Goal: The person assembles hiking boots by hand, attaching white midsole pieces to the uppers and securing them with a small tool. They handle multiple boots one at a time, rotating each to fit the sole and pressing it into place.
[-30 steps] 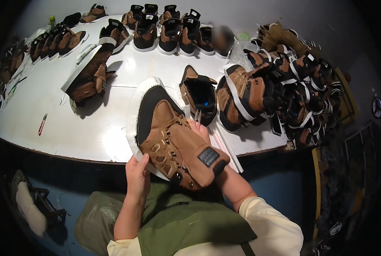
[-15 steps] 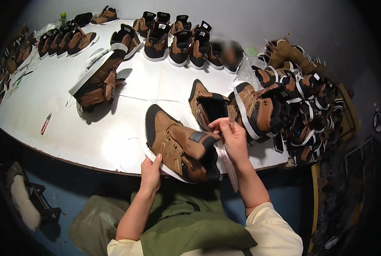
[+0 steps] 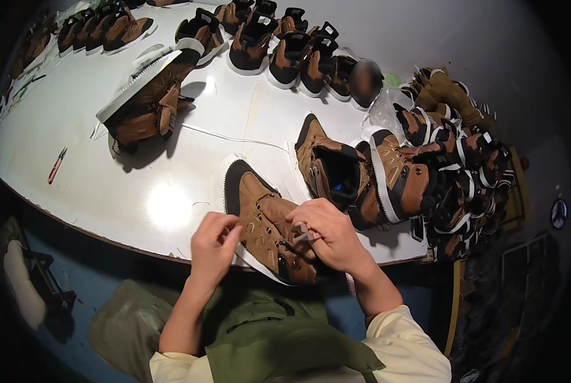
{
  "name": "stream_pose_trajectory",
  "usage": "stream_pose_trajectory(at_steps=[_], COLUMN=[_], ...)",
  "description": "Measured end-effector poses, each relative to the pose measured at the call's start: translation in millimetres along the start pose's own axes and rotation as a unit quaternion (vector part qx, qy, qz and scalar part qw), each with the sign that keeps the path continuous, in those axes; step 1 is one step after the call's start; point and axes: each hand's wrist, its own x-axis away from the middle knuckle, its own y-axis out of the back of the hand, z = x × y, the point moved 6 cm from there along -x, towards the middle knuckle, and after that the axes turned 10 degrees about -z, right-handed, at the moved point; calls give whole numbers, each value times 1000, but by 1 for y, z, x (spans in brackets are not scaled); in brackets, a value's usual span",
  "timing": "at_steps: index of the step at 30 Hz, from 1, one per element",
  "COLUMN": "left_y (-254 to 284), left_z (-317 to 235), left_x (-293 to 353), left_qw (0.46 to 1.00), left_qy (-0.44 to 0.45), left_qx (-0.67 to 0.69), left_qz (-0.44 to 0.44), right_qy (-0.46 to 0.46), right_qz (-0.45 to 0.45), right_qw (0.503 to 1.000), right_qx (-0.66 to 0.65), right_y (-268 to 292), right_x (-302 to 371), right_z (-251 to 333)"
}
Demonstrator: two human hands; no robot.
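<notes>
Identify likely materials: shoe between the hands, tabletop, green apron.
Shoe upper: looks like matte brown suede or textile, showing little shine.
Tabletop: probably laminate or coated board, smooth and glossy, with a bright light reflection.
Green apron: likely woven cloth, matte, with soft folds.

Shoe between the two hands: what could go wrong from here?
The heel end of that brown shoe reaches past the near edge of the table, so it might tip or slide off if not held steady.
The right hand holds a small grey tool close over the shoe; a slip might mark it.
</notes>
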Motion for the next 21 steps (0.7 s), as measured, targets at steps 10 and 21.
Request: stream_pose_trajectory(at_steps=[10,21], left_y=[-29,-40], left_z=[8,16], left_x=[-16,-25], left_qw=[998,995], left_qy=[-23,-20], left_qx=[-53,-77], left_qz=[22,61], right_qy=[14,13], right_qz=[-15,-13], right_qw=[1000,1000], right_qx=[-11,-15], right_y=[-5,-6], right_x=[0,0], right_z=[0,-1])
